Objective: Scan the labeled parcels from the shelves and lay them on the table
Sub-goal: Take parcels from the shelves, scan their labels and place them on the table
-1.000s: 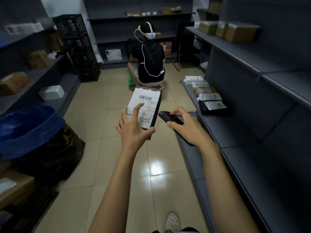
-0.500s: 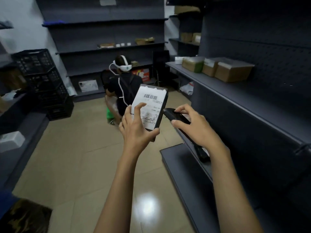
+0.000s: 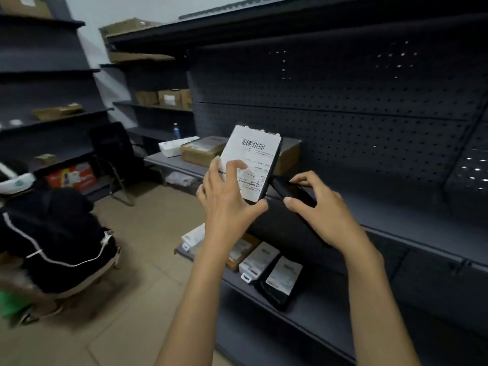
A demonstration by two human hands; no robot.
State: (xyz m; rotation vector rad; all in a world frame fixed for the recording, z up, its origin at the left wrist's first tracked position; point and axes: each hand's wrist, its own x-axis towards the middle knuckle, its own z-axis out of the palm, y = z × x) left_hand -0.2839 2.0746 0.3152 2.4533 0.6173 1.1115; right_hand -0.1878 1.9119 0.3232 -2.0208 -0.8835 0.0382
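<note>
At the far left another person in dark clothes is crouching on the tiled floor, wearing a white headset. Behind them a red box is sitting on a low shelf.

Near the centre the left hand is holding up a flat dark labelled parcel, tilted a little to the right. The thumb is hooking under its lower edge and the fingers are spreading across the white label, leaving the barcode uncovered at the top. The parcel is hanging in the air in front of the middle shelf, touching no surface.

Behind it, cardboard boxes and a white box are resting on that shelf.

Just right of the parcel, the right hand is gripping a black handheld scanner, with the fingers curling over its top and the thumb pressing its near side. The scanner's front end is sitting just beside the parcel's lower right edge.

Below the hands, several labelled packets are lying side by side on the bottom shelf.
</note>
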